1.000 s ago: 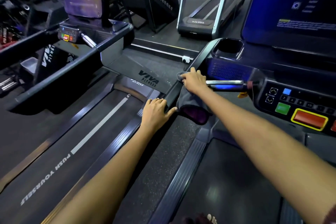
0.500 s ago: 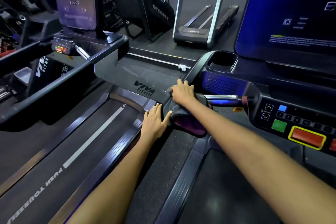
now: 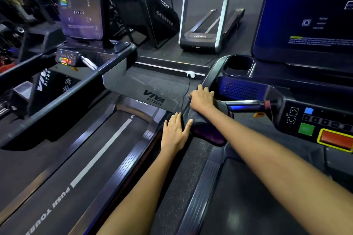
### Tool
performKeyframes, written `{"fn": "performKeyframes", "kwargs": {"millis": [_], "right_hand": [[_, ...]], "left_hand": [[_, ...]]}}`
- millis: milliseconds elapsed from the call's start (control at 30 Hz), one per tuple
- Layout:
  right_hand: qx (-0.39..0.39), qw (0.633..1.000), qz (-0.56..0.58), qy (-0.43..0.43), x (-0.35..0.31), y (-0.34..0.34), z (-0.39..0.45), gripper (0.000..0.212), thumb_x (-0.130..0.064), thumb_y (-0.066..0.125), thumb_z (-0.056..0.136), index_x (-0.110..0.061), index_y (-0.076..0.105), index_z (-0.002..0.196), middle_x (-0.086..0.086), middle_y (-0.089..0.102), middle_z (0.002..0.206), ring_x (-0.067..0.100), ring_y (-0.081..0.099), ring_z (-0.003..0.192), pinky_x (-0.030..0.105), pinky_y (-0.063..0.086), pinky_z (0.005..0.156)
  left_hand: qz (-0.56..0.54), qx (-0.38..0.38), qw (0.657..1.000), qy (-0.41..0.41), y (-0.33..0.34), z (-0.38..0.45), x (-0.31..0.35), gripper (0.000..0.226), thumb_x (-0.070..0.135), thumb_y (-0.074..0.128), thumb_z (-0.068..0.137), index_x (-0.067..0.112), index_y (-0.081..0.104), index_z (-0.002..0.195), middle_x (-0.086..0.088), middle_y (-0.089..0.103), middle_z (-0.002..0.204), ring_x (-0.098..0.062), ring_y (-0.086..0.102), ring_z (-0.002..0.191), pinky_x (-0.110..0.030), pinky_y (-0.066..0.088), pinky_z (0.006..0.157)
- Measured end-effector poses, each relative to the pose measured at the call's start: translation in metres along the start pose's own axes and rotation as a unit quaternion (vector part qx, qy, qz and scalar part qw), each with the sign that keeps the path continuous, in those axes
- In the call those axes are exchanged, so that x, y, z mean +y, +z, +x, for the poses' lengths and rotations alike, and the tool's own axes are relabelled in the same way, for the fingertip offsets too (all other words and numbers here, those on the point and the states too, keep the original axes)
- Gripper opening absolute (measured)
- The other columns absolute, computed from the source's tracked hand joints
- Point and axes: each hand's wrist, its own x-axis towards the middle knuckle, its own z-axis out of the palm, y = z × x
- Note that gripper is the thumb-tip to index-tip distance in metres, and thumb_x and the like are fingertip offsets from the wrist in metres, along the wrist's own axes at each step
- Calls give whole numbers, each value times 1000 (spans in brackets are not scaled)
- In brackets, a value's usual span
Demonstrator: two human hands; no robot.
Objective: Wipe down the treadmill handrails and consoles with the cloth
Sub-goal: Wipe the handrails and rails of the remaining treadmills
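— What was seen from the head camera?

— Two bare arms were stretched forward between two treadmills. The right hand (image 3: 202, 99) was laid on a dark cloth (image 3: 206, 129), which was draped over the left handrail (image 3: 210, 76) of the nearer treadmill, just below the cup holder (image 3: 238, 65). The right fingers were curled loosely over the cloth and rail, pressing it down. A purple underside of the cloth was shown where it hung beneath the forearm.

— And the other hand?

— The left hand (image 3: 174, 131) was held flat, fingers straight and together, thumb spread, its thumb touching the hanging cloth; nothing was gripped by it.

— What else was visible?

— A console (image 3: 321, 122) with green, blue and red buttons was seen at right, under a lit screen (image 3: 305, 15). A silver grip bar (image 3: 246, 103) was seen between cloth and console. A second treadmill belt (image 3: 91, 160), marked "PUSH YOURSELF", was seen at left.
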Motion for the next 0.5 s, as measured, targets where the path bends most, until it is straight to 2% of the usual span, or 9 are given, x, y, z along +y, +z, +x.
{"fn": "performKeyframes", "kwargs": {"millis": [167,367,500], "right_hand": [[-6,998,15,-59,21,6,-15,35,-28,50,90,-35,57,124,8,45,124,31,44,115,44,39,91],[-6,1000,29,9,10,-1,3,34,-27,51,90,-25,59,124,10,43,129,32,43,119,43,38,95],[-31,997,8,-69,19,2,-5,37,-33,49,93,-35,53,130,7,41,129,30,40,120,44,34,97]], "left_hand": [[26,-57,997,46,1,2,-4,67,55,22,97,22,3,152,8,5,159,-12,0,147,-45,6,117],[37,-64,996,57,3,3,-7,66,58,17,96,24,8,152,10,2,159,-12,-2,147,-46,9,117],[34,-61,996,57,3,3,-7,64,55,18,97,24,9,152,10,2,159,-12,-1,147,-46,8,117]]}}
